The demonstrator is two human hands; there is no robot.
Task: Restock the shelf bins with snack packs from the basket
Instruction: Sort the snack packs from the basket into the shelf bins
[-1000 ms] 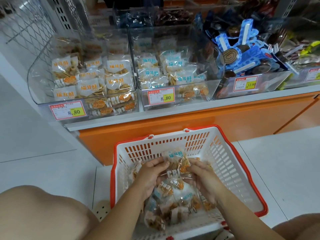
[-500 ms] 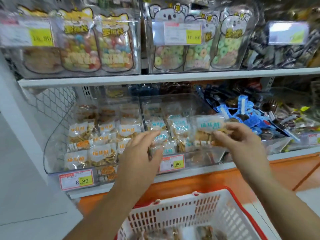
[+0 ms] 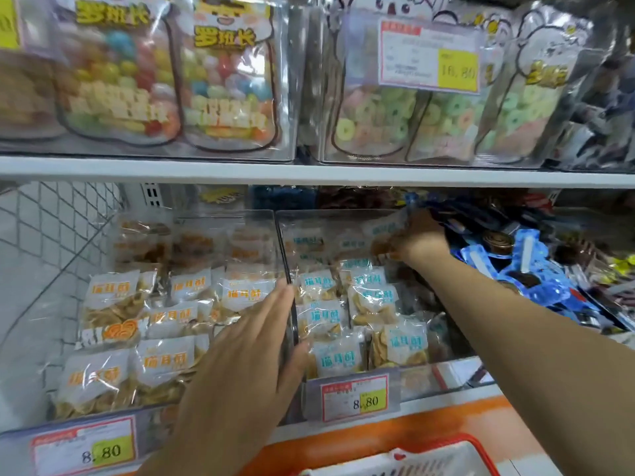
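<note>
Shelf board (image 3: 309, 173) white, two tiers. Upper tier: big candy bags (image 3: 226, 80), yellow print "罗班长"; tag (image 3: 429, 55) reads 16.80.

Lower tier: left bin (image 3: 206, 218) holds orange-label packs (image 3: 113, 293); middle bin (image 3: 343, 214) holds blue-label packs (image 3: 405, 345).

Left hand (image 3: 254, 348) flat, fingers straight, over the divider between the bins.

Right hand (image 3: 415, 242) deep in middle bin, fingers curled on a blurred blue-label snack pack (image 3: 385, 230).

Basket (image 3: 429, 463) at bottom edge, red rim.

Both bin tags (image 3: 355, 398) read 8.80.
</note>
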